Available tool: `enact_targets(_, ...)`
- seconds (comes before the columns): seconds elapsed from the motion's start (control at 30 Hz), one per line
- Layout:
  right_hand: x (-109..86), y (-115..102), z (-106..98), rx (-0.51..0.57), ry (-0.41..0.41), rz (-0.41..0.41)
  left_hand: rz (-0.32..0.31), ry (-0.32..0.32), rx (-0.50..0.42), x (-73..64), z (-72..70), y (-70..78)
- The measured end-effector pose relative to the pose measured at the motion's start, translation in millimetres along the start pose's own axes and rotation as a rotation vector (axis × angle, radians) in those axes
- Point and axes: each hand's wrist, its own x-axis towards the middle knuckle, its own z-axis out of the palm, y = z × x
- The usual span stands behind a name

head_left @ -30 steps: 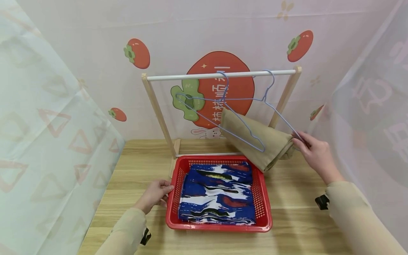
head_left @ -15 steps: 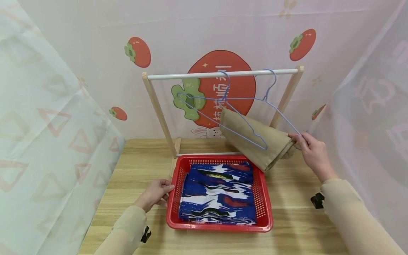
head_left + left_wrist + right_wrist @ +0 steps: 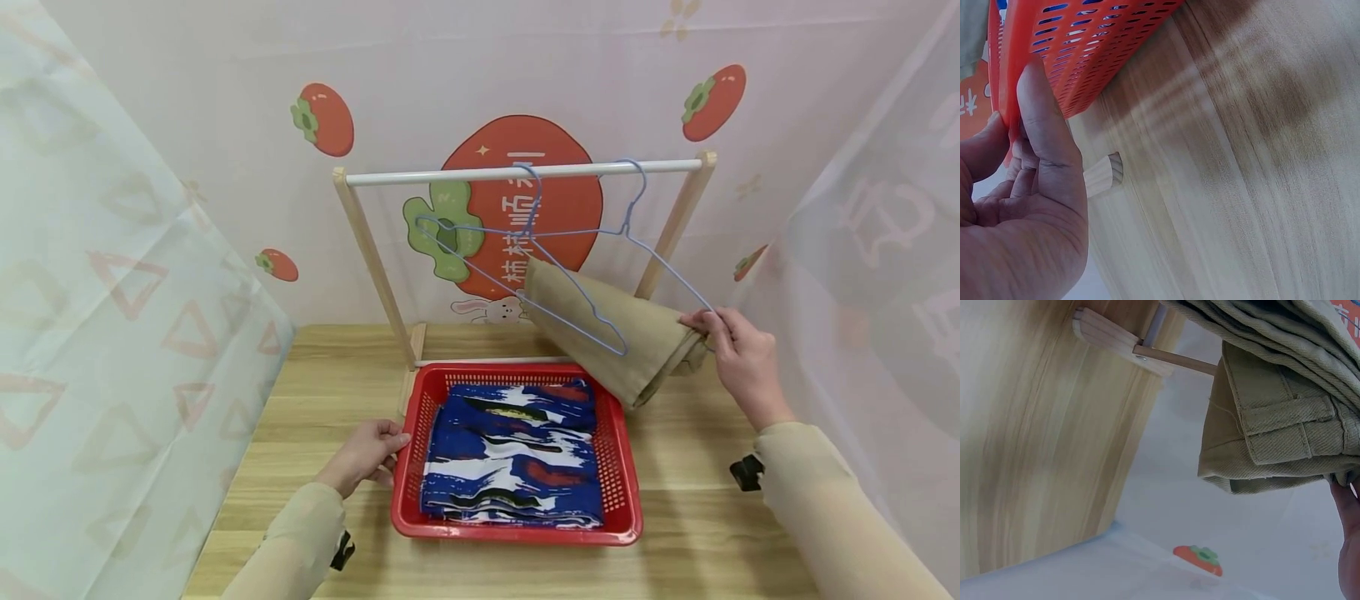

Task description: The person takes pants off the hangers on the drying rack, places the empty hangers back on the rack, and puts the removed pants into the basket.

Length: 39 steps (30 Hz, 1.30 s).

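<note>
In the head view, khaki trousers (image 3: 607, 329) are folded over the lower part of a blue wire hanger (image 3: 671, 265), whose hook sits on the rack's white rail. My right hand (image 3: 746, 362) pinches the hanger's right end together with the trousers' upper edge. The right wrist view shows the waistband and a belt loop of the trousers (image 3: 1285, 419), with only part of my right hand (image 3: 1349, 537). On the other side, my left hand (image 3: 365, 457) grips the left rim of a red plastic basket (image 3: 517, 535), its thumb on the rim. Folded blue, white and red patterned cloth (image 3: 513, 462) fills the basket.
A clothes rack with a white rail (image 3: 442, 177) and wooden posts (image 3: 375, 271) stands behind the basket. A second blue hanger (image 3: 577, 287) hangs left of the trousers, bare and turned askew. Printed curtains (image 3: 127, 275) enclose the wooden table (image 3: 315, 392).
The trousers and my right hand have shifted slightly to the right. My left hand keeps its hold on the basket, which has barely moved.
</note>
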Motion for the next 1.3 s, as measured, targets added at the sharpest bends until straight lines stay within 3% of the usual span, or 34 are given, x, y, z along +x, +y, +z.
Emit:
enact_targets(0.27,-1.0,-8,-2,-0.052,0.038,-0.048,0.001,0.008,-0.003,-0.1,0.3,-1.2)
enact_targets(0.53,1.0,-15,4,-0.024,0.222,-0.117,0.008,-0.010,0.006,-1.3,-0.7,-0.5)
enact_targets(0.73,4.7,-32,1,0.004,0.310,-0.147,0.004,-0.005,0.003,-4.3,-0.2,1.3)
enact_targets(1.3,8.5,-60,-7,0.077,0.410,-0.064,-0.001,0.018,0.006,-0.4,2.2,0.2)
